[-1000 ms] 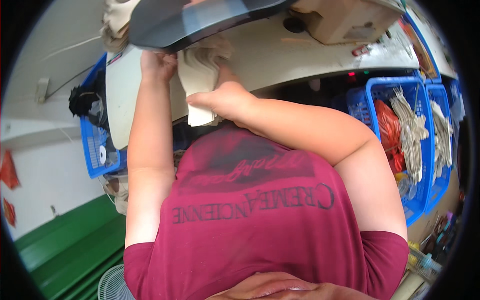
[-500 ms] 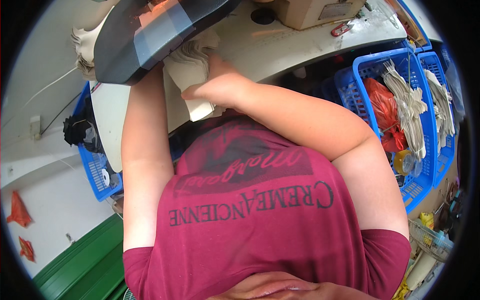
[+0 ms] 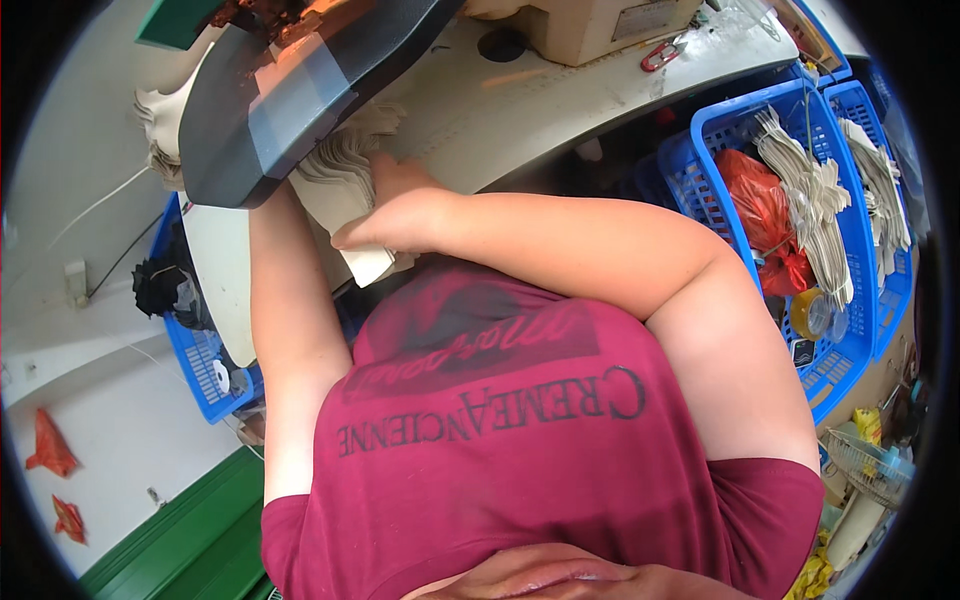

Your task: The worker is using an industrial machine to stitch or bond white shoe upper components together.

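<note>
My right hand [image 3: 400,208] is closed round a thick stack of off-white cloth pieces [image 3: 335,172], gripping its near side with the thumb along it. The layers fan out at the far end, and a folded end [image 3: 368,266] sticks out below the thumb, close to my shirt. My left forearm [image 3: 292,285] reaches up beside the stack. Beyond the wrist, a dark curved visor-like piece [image 3: 225,145] covers my left hand, so its fingers are hidden. All this is over the near edge of a pale worktable [image 3: 455,135].
A beige machine body [image 3: 600,35] stands at the back, with red-handled snips [image 3: 659,56] beside it. On the right, a blue basket [image 3: 705,130] holds cloth bundles and a red bag [image 3: 755,205]. Another blue basket [image 3: 205,375] stands low on the left. More layered cloth [image 3: 165,120] hangs far left.
My right hand and the cloth stack have shifted left and slightly down, toward my body. The whole view has also tilted a little. The grip on the stack stays.
</note>
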The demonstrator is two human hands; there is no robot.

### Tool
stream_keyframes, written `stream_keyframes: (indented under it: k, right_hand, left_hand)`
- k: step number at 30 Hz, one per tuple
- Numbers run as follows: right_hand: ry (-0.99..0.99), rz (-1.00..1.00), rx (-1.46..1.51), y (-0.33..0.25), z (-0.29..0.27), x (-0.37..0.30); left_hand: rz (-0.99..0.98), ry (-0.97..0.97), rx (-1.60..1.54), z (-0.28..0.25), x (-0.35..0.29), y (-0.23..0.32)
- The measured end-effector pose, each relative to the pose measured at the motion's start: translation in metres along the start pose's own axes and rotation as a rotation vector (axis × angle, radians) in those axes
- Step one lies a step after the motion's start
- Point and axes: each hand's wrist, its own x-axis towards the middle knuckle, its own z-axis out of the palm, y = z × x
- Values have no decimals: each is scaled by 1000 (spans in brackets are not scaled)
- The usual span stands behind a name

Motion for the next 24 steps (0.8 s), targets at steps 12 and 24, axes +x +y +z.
stream_keyframes:
  k: [12, 24]
  right_hand:
    - [-6, 34, 40, 1, -19, -6]
    - [4, 0, 79, 11, -45, -4]
  left_hand:
    - [-31, -91, 137, 10, 35, -5]
    - [-14, -88, 217, 13, 22, -10]
